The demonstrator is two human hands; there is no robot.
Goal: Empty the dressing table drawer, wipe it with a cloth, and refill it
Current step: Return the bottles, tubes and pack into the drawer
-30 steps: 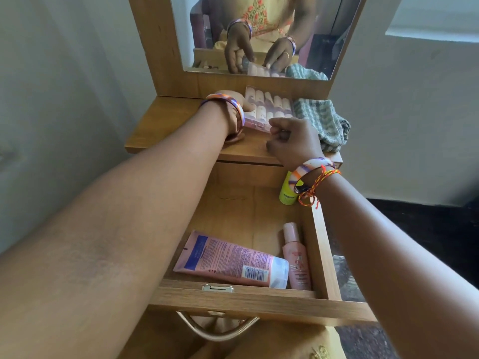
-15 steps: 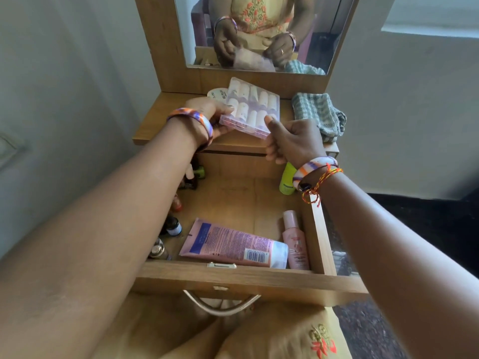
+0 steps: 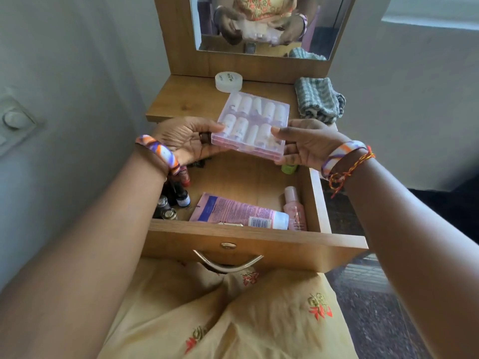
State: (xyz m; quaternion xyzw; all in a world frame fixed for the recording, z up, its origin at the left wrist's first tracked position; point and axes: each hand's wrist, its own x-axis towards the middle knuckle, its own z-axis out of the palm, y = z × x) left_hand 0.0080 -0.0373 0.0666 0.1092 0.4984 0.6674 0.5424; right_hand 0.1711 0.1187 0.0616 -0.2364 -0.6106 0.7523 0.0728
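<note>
Both hands, left point(image 3: 185, 141) and right point(image 3: 304, 143), grip a clear pink plastic case point(image 3: 252, 126) of white capsule-shaped pieces above the open wooden drawer point(image 3: 255, 238). On the far surface point(image 3: 186, 99), a round white jar point(image 3: 229, 81) bears unreadable print beside a ribbed green-striped cloth point(image 3: 320, 99).

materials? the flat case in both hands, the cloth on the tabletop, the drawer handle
Flat case: clear pink-tinted hard plastic, glossy; its contents show through the lid.
Cloth: woven fabric, likely cotton, matte; it lies in soft folds with a check weave.
Drawer handle: looks like polished metal, with bright reflections along its curve.

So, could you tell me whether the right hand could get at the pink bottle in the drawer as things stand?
Probably not yet: the right hand holds the clear case together with the left hand. The pink bottle itself lies uncovered below, by the drawer side.
</note>
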